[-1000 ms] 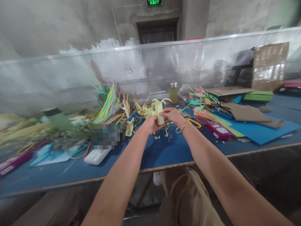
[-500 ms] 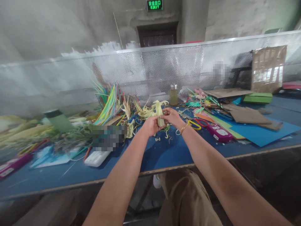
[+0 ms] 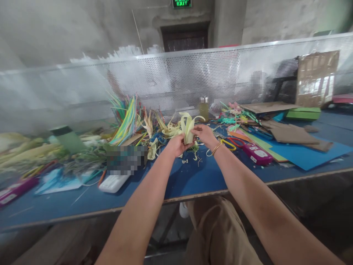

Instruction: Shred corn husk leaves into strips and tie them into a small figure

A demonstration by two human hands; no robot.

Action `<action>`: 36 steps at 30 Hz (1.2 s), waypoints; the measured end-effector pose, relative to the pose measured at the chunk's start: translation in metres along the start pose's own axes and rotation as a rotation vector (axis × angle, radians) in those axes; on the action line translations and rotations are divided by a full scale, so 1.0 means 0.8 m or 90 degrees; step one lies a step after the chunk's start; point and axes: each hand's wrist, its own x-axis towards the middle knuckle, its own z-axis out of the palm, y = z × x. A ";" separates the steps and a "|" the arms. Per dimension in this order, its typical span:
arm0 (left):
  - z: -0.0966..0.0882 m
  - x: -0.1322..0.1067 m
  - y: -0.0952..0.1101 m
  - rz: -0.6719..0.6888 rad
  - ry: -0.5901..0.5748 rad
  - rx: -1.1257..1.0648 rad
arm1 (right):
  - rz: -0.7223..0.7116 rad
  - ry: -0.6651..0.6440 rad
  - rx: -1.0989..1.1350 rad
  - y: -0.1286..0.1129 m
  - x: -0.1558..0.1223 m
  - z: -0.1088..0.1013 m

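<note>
A pale yellow, husk-like bundle (image 3: 188,129) stands upright above the table, its strips curling outward at the top. Its lower end is gripped by my left hand (image 3: 177,146), fingers wrapped round it. My right hand (image 3: 204,135), with a gold bracelet at the wrist, is pinched against the bundle's right side. Just behind lie more pale husk strips (image 3: 169,129) in a loose heap. Small scraps (image 3: 184,161) are scattered on the blue table (image 3: 190,182) below my hands.
Yellow-handled scissors (image 3: 228,145) and a purple box-like device (image 3: 257,154) lie to the right, by blue card (image 3: 311,156) and brown cardboard (image 3: 292,134). On the left are coloured pipe-cleaner-like stems (image 3: 128,119) and a white object (image 3: 114,184). A jar (image 3: 203,109) stands behind.
The bundle has turned and its strips spread wider, one now arching to the right. My right hand has shifted slightly right, its fingers still at the bundle.
</note>
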 end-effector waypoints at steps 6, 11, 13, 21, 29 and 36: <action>0.001 -0.002 0.001 0.013 0.010 0.018 | 0.036 0.031 0.062 0.001 0.003 -0.001; -0.005 0.002 0.000 0.042 0.053 0.028 | 0.142 0.040 0.150 -0.006 0.005 -0.004; -0.008 0.004 -0.001 0.058 0.077 0.036 | 0.157 -0.024 0.190 -0.010 0.003 -0.004; -0.007 0.003 -0.004 0.106 0.174 0.193 | 0.161 -0.102 0.147 -0.009 -0.008 0.006; -0.009 0.002 0.000 0.116 0.166 0.236 | 0.129 -0.080 0.072 0.002 0.000 -0.001; -0.010 0.000 0.002 0.156 0.146 0.289 | 0.117 -0.116 0.144 -0.002 0.001 -0.004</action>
